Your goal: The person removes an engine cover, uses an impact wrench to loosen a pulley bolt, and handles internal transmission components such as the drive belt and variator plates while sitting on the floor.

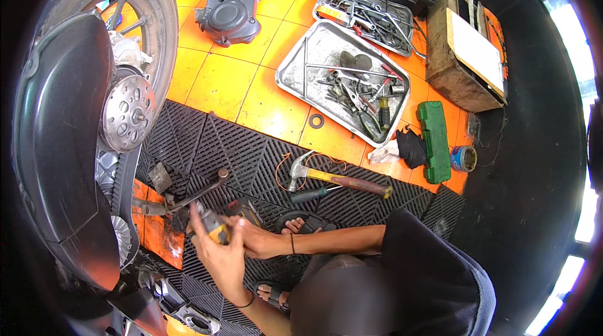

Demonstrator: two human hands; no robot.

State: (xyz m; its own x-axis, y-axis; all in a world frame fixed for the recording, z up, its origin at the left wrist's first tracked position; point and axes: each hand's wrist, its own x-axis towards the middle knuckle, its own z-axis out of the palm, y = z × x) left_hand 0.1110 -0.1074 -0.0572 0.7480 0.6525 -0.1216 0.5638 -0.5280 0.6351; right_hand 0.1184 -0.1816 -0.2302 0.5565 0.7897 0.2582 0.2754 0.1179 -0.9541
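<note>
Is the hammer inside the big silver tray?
No, the hammer lies on the black mat, apart from the silver tray.

Green case [433, 142] — black cloth [411, 148] beside, blue can [463, 159]

Handheld yellow tool [217, 229] blurry (partly covered)

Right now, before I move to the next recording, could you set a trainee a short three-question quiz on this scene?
1. True or false: the hammer lies on the black mat.
2. Which colours show on the tool in the left hand? A) green and white; B) yellow and black; C) blue and pink.
3. What is just to the right of the green case in the picture?

Key: 1. True. 2. B. 3. A blue can.
</note>
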